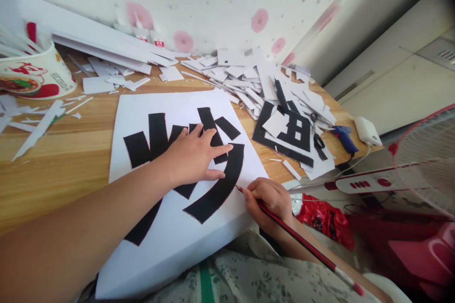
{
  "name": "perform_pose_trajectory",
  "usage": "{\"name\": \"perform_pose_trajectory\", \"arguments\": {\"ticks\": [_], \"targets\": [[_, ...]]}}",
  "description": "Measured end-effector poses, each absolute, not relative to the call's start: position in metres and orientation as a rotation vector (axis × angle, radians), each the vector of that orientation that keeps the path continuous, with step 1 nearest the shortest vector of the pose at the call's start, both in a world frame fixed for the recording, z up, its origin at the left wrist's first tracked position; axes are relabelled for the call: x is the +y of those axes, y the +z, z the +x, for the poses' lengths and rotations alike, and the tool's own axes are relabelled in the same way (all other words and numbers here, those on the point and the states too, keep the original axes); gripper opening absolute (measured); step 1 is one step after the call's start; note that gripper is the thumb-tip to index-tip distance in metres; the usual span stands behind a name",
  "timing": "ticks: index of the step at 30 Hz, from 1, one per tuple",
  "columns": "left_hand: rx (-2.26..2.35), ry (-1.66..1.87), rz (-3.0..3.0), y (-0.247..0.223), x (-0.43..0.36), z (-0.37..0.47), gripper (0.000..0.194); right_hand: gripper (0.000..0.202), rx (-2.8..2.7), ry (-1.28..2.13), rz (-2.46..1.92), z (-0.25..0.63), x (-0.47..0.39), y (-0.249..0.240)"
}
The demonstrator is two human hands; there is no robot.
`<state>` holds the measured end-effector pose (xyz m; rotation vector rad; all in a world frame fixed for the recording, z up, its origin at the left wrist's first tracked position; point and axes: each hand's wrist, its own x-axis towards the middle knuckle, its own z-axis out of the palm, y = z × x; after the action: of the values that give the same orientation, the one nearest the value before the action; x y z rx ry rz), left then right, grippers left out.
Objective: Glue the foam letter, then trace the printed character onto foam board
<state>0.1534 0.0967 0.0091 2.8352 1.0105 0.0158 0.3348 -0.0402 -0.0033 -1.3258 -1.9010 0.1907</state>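
A white board [131, 104] lies on the wooden table and overhangs its near edge. On it is a black cut-out character [227, 177] made of broad strokes. My left hand [194, 154] lies flat across the strokes, fingers spread, pressing them against the board and hiding part of them. In my right hand [272, 199] is a red-and-black pencil [298, 239] with a pink eraser at its lower end. Its tip meets the right edge of the long curved stroke. Thin reddish lines run along some of the stroke edges.
White offcuts [241, 73] pile up at the back. Another black cut-out [284, 135], scissors [319, 144] and a blue glue gun [344, 139] lie to the right. A paper tub [39, 73] stands at left. A fan [426, 161] is at far right.
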Motion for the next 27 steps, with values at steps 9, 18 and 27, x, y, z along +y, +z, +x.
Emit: {"name": "perform_pose_trajectory", "arguments": {"ticks": [9,18,27], "targets": [[0.996,0.008,2.898,0.008,0.096,0.154,0.076,0.027,-1.948,0.134,-1.249,0.333,-0.044,-0.008],[1.002,-0.023,2.864,0.011,0.096,0.154,0.075,0.026,-1.965,0.265,-1.221,0.327,-0.051,-0.007],[1.006,-0.039,2.834,0.012,0.095,0.155,0.077,0.027,-1.969,0.253,-1.172,0.324,-0.054,-0.011]]}}
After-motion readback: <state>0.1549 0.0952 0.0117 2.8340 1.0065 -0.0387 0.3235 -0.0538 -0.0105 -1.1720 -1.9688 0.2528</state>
